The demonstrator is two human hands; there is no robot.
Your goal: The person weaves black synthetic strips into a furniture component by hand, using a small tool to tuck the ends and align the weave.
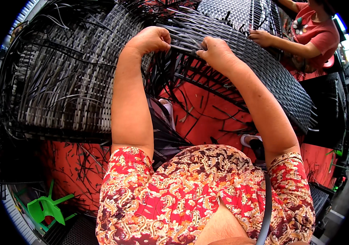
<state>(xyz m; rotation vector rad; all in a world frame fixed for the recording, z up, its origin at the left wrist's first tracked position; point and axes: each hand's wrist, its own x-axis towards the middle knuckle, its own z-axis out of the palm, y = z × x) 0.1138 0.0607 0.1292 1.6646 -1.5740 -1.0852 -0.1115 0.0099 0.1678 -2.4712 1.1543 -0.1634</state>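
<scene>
A dark grey woven wicker panel (270,77) slants from the top middle down to the right, with loose flat strips (182,25) fanning out at its left end. My left hand (152,40) is closed in a pinch at the tips of these strips, on one grey strip. My right hand (217,52) pinches the strips farther right, where they meet the panel's near edge. The fingertips partly hide the exact spot gripped. Left of my hands lies a larger woven panel (66,94) in mixed grey, with many loose strips over it.
A co-worker in a red shirt (323,28) is at the far right, with a hand (262,38) on another woven piece (233,12). Strip scraps litter the red floor (199,110). A green plastic chair (47,208) stands at lower left, and a black woven block (323,106) at right.
</scene>
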